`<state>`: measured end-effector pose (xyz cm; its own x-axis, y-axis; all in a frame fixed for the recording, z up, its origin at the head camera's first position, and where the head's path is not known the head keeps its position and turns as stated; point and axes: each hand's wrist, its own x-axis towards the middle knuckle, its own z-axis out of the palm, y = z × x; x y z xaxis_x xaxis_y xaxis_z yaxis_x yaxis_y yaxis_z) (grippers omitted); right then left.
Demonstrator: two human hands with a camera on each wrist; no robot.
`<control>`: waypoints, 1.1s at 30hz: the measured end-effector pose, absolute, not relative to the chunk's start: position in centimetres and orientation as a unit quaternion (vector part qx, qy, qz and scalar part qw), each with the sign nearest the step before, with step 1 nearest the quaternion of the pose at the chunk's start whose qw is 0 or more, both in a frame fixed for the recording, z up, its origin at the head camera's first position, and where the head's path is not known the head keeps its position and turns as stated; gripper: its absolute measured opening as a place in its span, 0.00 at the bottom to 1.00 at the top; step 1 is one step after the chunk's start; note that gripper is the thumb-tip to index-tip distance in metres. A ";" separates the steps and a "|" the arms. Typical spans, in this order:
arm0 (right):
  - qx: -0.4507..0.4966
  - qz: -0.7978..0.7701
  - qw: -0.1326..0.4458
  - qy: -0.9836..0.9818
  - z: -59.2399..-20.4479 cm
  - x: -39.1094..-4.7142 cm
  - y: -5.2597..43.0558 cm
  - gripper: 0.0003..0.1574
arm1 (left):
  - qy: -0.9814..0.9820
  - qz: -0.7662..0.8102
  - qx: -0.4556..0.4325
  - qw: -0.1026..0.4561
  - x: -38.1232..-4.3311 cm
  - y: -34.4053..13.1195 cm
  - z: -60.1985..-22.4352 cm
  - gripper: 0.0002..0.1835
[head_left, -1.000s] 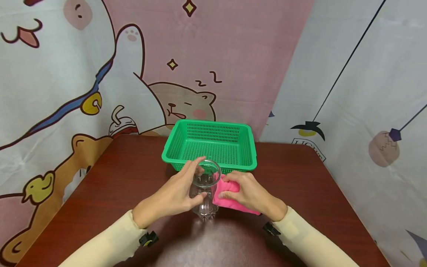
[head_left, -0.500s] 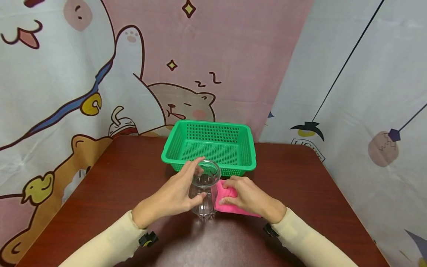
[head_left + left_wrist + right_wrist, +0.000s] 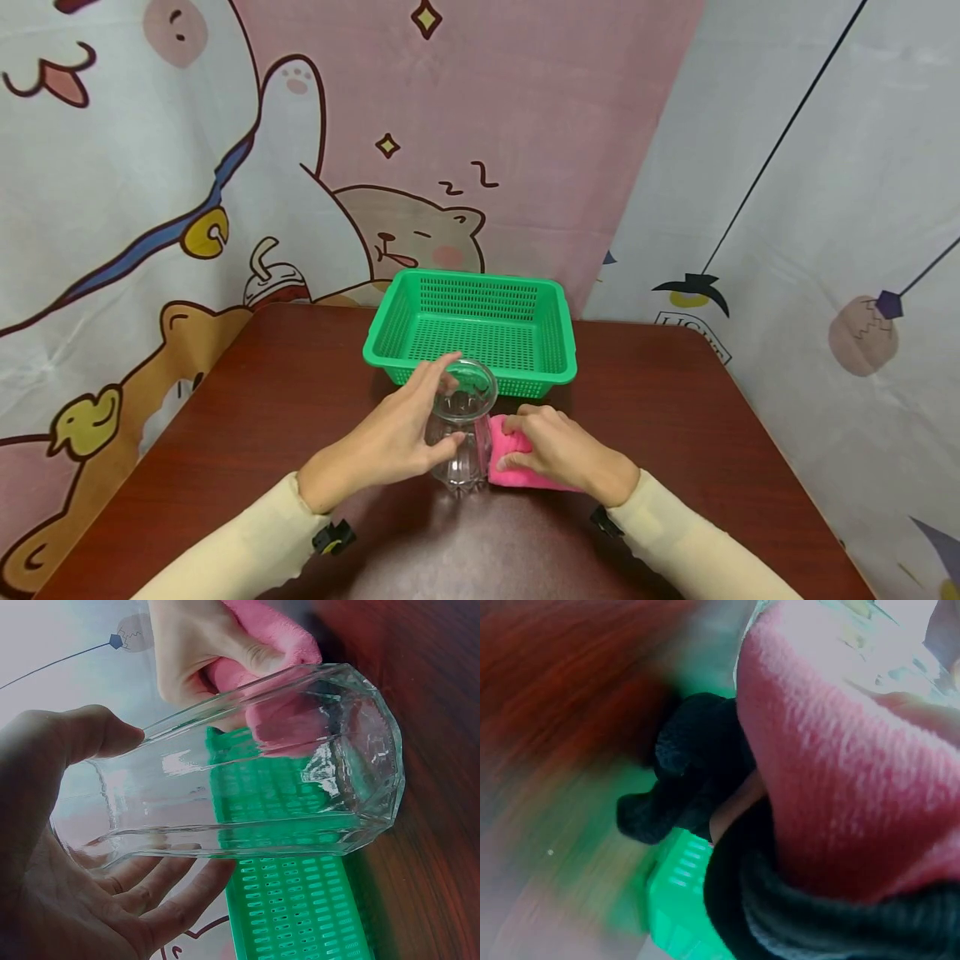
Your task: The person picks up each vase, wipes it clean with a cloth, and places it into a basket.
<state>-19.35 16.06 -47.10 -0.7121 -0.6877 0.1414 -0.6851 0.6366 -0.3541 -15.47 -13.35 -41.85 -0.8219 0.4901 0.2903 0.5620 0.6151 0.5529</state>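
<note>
Vase (image 3: 467,458) well inside table (image 3: 660,400) edges

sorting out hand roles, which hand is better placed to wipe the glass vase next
Right, I'd judge: the right hand grips the pink cloth close beside the glass vase, while the left hand is occupied holding the vase by its upper part, near the rim.

Table (image 3: 660,417), reddish-brown and wood-grained, with rounded far corners and a pale sheen across its near part. Directly on it, toward the far edge, stands a basket (image 3: 480,337), green, upright, its longer sides running left to right.
</note>
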 end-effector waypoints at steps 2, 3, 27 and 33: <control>-0.377 -0.191 0.006 0.906 -47.2 -19.3 16.1 0.22 | -0.897 -0.326 -0.294 0.055 -15.5 -13.3 -41.9 0.57; -0.377 -0.191 0.006 0.906 -47.3 -19.3 16.1 0.21 | -0.897 -0.327 -0.294 0.055 -15.5 -13.3 -41.9 0.57; -0.369 -0.256 -0.016 0.893 -48.4 -19.5 16.4 0.22 | -0.896 -0.325 -0.296 0.060 -15.4 -13.3 -41.9 0.57; -0.368 -0.281 -0.033 0.885 -47.9 -19.5 16.3 0.21 | -0.896 -0.328 -0.293 0.058 -15.4 -13.3 -41.8 0.58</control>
